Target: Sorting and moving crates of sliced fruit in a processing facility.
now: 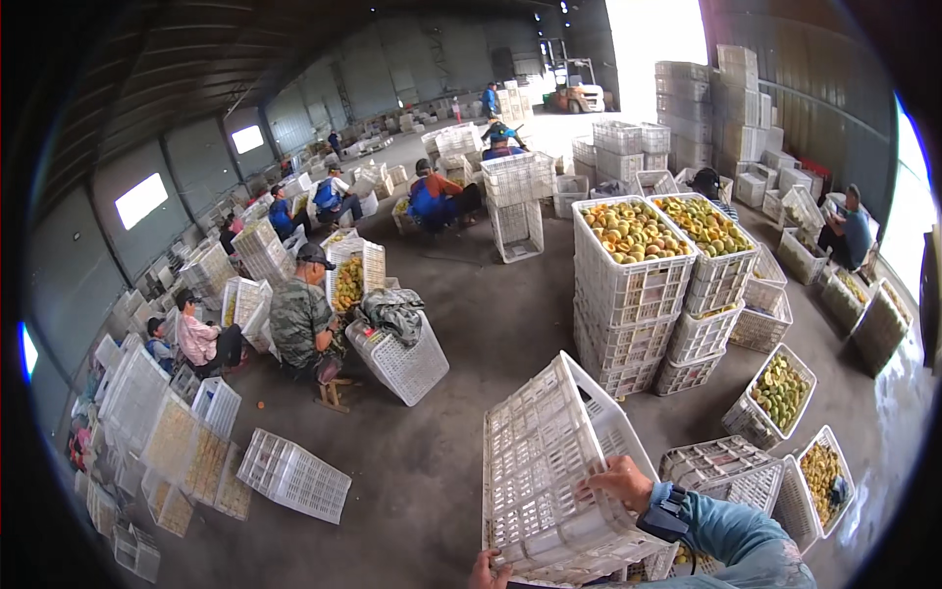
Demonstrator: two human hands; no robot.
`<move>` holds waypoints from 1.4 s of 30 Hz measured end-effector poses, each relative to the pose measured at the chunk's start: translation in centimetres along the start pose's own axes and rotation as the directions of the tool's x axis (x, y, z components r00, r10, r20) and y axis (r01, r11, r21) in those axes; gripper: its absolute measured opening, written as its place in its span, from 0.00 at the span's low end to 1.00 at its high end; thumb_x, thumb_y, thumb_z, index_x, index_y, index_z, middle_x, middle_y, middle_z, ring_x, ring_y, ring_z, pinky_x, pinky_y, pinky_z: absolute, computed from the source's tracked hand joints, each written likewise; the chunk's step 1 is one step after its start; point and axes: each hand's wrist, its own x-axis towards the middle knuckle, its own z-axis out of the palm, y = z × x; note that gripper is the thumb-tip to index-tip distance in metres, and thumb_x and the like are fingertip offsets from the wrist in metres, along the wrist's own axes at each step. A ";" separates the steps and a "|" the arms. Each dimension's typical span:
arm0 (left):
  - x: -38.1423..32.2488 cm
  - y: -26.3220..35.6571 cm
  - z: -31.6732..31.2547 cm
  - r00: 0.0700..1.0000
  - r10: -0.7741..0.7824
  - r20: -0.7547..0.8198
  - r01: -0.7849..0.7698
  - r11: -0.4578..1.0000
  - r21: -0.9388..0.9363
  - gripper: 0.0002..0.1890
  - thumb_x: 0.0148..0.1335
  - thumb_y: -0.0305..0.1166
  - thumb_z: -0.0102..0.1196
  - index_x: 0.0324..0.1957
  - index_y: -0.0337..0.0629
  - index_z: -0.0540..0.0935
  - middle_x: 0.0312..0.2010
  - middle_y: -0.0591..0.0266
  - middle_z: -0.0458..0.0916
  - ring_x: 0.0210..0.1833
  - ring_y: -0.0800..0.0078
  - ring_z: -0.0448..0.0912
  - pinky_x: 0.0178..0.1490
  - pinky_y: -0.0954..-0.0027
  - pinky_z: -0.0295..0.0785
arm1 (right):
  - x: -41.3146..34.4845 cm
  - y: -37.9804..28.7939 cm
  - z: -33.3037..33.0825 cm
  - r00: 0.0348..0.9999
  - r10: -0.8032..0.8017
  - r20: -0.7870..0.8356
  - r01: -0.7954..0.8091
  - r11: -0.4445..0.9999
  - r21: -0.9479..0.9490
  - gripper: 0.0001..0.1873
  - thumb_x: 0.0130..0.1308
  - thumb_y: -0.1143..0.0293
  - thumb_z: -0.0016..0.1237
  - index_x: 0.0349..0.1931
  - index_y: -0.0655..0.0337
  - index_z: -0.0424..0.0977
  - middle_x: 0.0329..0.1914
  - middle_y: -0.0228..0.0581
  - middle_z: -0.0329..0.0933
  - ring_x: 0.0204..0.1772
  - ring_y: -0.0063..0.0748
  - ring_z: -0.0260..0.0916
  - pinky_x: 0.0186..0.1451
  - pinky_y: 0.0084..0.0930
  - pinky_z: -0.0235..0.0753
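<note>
Both my hands grip a tilted white perforated plastic crate [541,471] close in front of me. My left hand [489,570] is at its lower left corner, mostly cut off by the picture's bottom edge. My right hand [622,482] holds its right rim, with a dark band at the wrist and a light blue sleeve behind. Under the crate, part of another crate with yellow fruit [684,556] shows. Beyond stand two stacks of white crates [633,294], topped with halved yellow-green fruit [634,232].
Crates of fruit [780,390] and an overturned crate [725,464] lie at the right. An upside-down crate [294,475] rests on the floor at left. A person in camouflage [300,316] sits beside a tilted crate [401,361]. Other people sit farther back; a forklift [578,96] stands near the doorway.
</note>
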 end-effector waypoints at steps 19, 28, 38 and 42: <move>30.3 -11.7 -17.3 0.628 -0.231 0.743 -0.240 0.851 0.467 0.16 0.49 0.32 0.55 0.42 0.37 0.74 0.38 0.53 0.77 0.42 0.68 0.76 0.46 0.70 0.70 | 6.4 18.0 14.7 0.853 0.298 -0.428 -0.466 0.804 -0.368 0.17 0.39 0.68 0.48 0.32 0.65 0.71 0.29 0.51 0.73 0.37 0.48 0.71 0.40 0.37 0.71; 28.6 -15.9 -22.3 0.495 -0.281 0.822 -0.338 0.809 0.480 0.15 0.51 0.28 0.53 0.42 0.33 0.73 0.36 0.54 0.77 0.40 0.70 0.76 0.45 0.72 0.70 | -1.7 26.2 26.1 0.729 0.453 -0.514 -0.607 0.775 -0.178 0.19 0.41 0.74 0.44 0.39 0.61 0.71 0.37 0.50 0.73 0.45 0.49 0.69 0.47 0.36 0.68; 23.2 -16.1 -25.7 0.355 -0.302 0.885 -0.528 0.717 0.456 0.14 0.52 0.25 0.52 0.43 0.34 0.73 0.36 0.57 0.77 0.40 0.73 0.75 0.45 0.73 0.70 | -12.5 35.7 38.6 0.435 0.549 -0.714 -0.806 0.591 -0.037 0.13 0.57 0.72 0.34 0.40 0.54 0.70 0.36 0.48 0.74 0.41 0.47 0.72 0.41 0.41 0.70; 20.5 -15.7 -26.9 0.337 -0.341 0.878 -0.527 0.704 0.476 0.15 0.51 0.25 0.52 0.43 0.34 0.72 0.37 0.55 0.76 0.41 0.71 0.75 0.46 0.73 0.70 | -15.4 38.6 43.3 0.226 0.667 -0.710 -0.846 0.495 0.196 0.11 0.57 0.70 0.34 0.37 0.55 0.71 0.36 0.49 0.74 0.43 0.46 0.72 0.42 0.40 0.70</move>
